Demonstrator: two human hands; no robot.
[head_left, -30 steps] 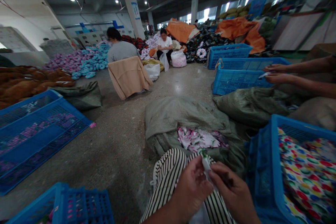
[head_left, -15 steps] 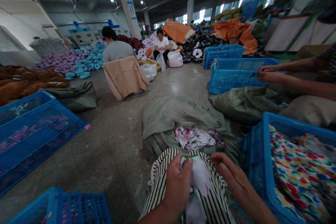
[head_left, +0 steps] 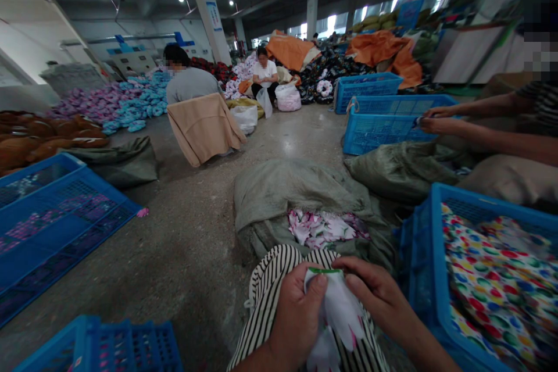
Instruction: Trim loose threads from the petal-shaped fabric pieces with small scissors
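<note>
A white cloth glove (head_left: 342, 305) with a green cuff edge and pink at its finger ends is held over my striped lap. My left hand (head_left: 300, 308) is closed on the cuff's left side, thumb on top. At the cuff's right corner, my right hand (head_left: 377, 290) pinches the edge between thumb and fingers. More white cloth (head_left: 325, 351) hangs below my left hand. Just beyond my knees, an open woven sack (head_left: 300, 183) holds a heap of white and pink gloves (head_left: 325, 229).
At right stands a blue crate (head_left: 436, 256) of dotted fabric (head_left: 492, 296). Blue crates (head_left: 100, 203) also stand at left. A co-worker's hands (head_left: 438, 119) are at right, by another sack (head_left: 401, 171). Ahead, a person sits at a cloth-draped chair (head_left: 204, 128).
My right hand has come in to the glove's cuff and now grips its right corner. The cuff is stretched flatter between my hands. The view has shifted slightly.
</note>
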